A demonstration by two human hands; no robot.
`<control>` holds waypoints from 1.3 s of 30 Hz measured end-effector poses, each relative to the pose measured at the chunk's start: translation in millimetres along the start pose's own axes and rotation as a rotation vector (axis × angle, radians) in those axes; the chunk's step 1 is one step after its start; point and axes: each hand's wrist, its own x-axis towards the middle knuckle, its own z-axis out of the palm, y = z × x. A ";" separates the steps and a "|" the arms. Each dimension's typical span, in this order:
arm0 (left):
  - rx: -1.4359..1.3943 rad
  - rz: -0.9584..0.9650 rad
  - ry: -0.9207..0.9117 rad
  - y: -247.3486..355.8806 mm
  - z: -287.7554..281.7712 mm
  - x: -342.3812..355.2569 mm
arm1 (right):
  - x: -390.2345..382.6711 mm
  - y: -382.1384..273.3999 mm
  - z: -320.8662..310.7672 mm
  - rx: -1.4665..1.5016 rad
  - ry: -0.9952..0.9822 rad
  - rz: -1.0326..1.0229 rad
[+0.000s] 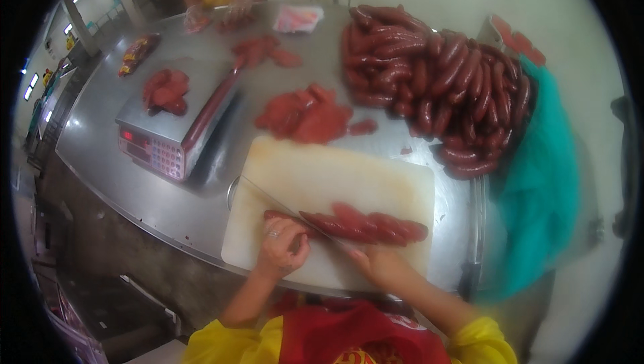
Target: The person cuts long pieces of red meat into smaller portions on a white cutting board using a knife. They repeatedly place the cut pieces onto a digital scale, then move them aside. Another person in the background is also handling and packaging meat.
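Observation:
A long knife (285, 207) is in my right hand (381, 267), its blade slanting up and left over a white cutting board (329, 159). Closed round a dark red sausage (272, 214), my left hand (283, 246) presses it to the board's lower left; the fingers hide much of it. The blade lies close beside that hand, between it and a row of overlapping sausage slices (365, 223) on the right. Whether the blade touches the meat I cannot tell.
Beyond the board lies a heap of sausage slices (305, 116). A large pile of whole sausages (443, 69) fills the right, beside green cloth (547, 183). A scale (151, 146) bears more slices on the left. Across the table, a co-worker's gloved hands (238, 5) handle meat.

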 end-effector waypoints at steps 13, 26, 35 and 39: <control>-0.004 0.005 -0.028 -6.3 -3.1 -0.9 | -19.4 4.9 8.8 -0.085 -0.038 -0.002; 0.078 -0.081 0.050 -13.3 -10.9 -6.7 | -113.4 5.0 -40.4 -0.201 -0.118 0.147; 0.098 -0.053 0.019 -11.9 -11.0 -2.7 | 29.6 -19.6 29.5 -0.033 -0.096 -0.131; 0.116 -0.127 0.067 -11.7 -8.0 -9.7 | 13.3 -4.0 22.4 0.105 -0.135 0.033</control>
